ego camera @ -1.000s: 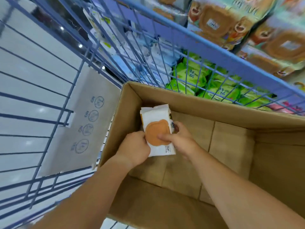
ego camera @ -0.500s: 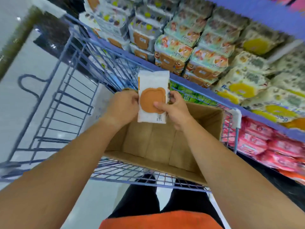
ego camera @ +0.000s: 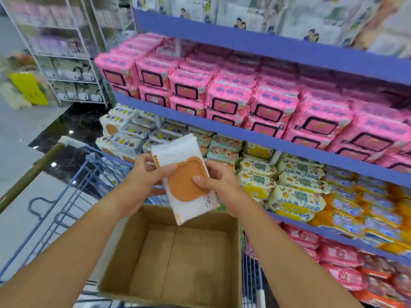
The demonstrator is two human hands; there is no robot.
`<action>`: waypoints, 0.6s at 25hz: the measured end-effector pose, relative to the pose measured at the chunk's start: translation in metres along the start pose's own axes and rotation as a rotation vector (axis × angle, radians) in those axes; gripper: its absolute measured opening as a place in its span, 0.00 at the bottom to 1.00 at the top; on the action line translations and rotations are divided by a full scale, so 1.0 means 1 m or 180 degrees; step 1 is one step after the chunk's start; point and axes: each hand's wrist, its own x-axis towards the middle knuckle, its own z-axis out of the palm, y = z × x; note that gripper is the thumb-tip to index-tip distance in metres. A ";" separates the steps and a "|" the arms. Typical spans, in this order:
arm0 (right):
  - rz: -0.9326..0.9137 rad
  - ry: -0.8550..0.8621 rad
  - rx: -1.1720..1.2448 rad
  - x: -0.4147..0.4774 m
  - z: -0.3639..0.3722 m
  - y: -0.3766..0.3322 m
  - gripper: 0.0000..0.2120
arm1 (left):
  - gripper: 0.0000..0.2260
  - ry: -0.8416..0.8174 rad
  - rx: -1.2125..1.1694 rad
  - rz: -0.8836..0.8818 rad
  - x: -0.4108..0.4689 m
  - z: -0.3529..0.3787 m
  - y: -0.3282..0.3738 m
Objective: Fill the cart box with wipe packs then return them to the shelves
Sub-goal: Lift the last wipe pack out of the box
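White wipe pack [ego camera: 185, 183] with an orange flap was held above the open cardboard box [ego camera: 126, 252], its sides gripped by the curled fingers [ego camera: 165, 168] of the left hand [ego camera: 142, 185] and right hand [ego camera: 222, 185]. The box sat in a blue wire cart [ego camera: 93, 174]. Just beyond, blue shelves [ego camera: 244, 132] carried stacked pink packs [ego camera: 229, 96] and, lower down, yellow packs [ego camera: 295, 203]. A white wire rack [ego camera: 66, 56] stood far left on glossy grey floor [ego camera: 20, 134].

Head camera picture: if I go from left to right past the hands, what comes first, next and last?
blue cart → left hand → wipe pack → right hand → yellow wipe packs on the shelf
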 end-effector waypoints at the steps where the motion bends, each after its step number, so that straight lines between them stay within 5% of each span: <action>1: -0.0091 -0.0084 -0.0115 -0.012 -0.014 -0.012 0.44 | 0.27 0.0053 0.0005 0.0068 -0.010 0.015 0.007; 4: -0.0225 -0.0201 -0.0512 -0.044 -0.046 -0.040 0.42 | 0.43 -0.0129 -0.0241 0.0206 -0.033 0.051 0.014; 6: -0.0407 -0.0418 -0.0721 -0.062 -0.062 -0.054 0.33 | 0.39 -0.0235 -0.0421 0.0403 -0.049 0.068 0.014; 15: -0.0514 -0.0626 -0.0615 -0.109 -0.059 -0.036 0.26 | 0.30 0.0641 -0.1414 0.0500 -0.124 0.076 -0.024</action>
